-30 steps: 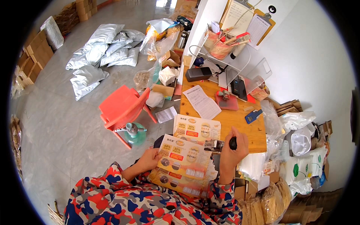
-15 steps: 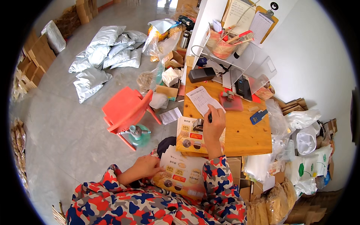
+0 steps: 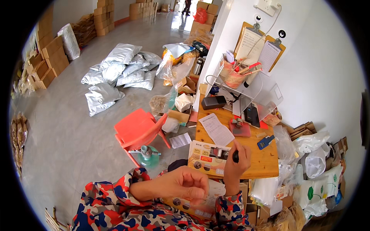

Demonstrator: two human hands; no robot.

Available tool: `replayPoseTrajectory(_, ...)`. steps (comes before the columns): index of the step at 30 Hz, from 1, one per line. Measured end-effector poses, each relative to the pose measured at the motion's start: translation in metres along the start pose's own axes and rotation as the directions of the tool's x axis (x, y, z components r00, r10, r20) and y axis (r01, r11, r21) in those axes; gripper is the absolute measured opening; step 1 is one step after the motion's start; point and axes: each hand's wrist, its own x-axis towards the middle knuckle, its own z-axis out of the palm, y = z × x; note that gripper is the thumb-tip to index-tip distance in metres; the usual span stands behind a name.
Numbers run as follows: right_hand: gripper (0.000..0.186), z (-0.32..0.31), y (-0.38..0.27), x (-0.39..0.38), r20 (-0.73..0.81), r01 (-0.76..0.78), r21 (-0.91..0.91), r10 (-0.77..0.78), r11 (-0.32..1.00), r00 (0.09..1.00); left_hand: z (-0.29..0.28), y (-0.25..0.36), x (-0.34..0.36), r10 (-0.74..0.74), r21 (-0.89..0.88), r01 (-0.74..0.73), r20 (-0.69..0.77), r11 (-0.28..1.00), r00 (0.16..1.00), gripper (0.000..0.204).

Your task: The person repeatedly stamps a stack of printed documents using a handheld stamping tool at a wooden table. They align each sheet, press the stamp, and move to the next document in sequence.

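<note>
My right hand (image 3: 238, 163) is closed around the black knob of a metal hand stamp (image 3: 221, 152). The stamp's metal body shows left of my fingers, over a printed yellow-and-white bag (image 3: 197, 166) at the table's near edge; contact with it cannot be made out. My left hand (image 3: 179, 185) is raised in front of my body, slightly blurred, with loosely curled fingers apart from the thumb and nothing visible in them. Below it, partly hidden, similar printed bags (image 3: 208, 202) lie on my lap. A printed paper slip (image 3: 216, 129) lies just beyond the stamp.
On the wooden table (image 3: 266, 163) are a red ink pad (image 3: 241, 129), a blue tool (image 3: 266, 142), a black box-shaped device (image 3: 214, 102) and a clear rack (image 3: 266, 94). A red chair (image 3: 137, 129) stands left, with silver sacks (image 3: 125, 63) beyond. Plastic bags (image 3: 314, 144) crowd the right.
My left hand has lifted off the lap bags and moved right. My right hand, with the stamp, has shifted toward the right side of the table bag. The head view has tilted up.
</note>
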Motion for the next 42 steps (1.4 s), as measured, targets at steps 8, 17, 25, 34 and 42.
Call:
replayPoseTrajectory(8, 0.021, -0.069, -0.045, -0.021, 0.149, -0.075, 0.004, 0.074, 0.997, 0.986, 0.052, 0.022, -0.008, -0.001, -0.411, 0.259, 0.532, 0.874, 0.847, 0.039)
replayPoseTrajectory(17, 0.027, -0.086, -0.054, -0.039, 0.249, -0.227, 0.015, 0.216, 0.974, 0.944, 0.053, 0.018, -0.004, -0.025, -0.407, 0.286, 0.537, 0.868, 0.843, 0.038)
replayPoseTrajectory(25, 0.026, -0.084, -0.052, -0.043, 0.228, -0.209, 0.029, 0.197, 0.977, 0.954, 0.037, 0.009, 0.009, 0.183, -0.122, -0.156, 0.260, 0.980, 0.948, 0.033)
replayPoseTrajectory(34, 0.017, -0.094, -0.051, -0.041, 0.156, -0.221, -0.028, 0.223, 0.975, 0.962, -0.135, -0.147, 0.049, 0.613, 0.786, 0.127, -0.562, 0.605, 0.555, 0.025)
replayPoseTrajectory(42, 0.019, -0.098, -0.049, -0.046, 0.158, -0.260, 0.007, 0.256, 0.966, 0.954, -0.153, -0.170, 0.037, 0.254, 0.645, 0.523, -0.732, 0.556, 0.632, 0.040)
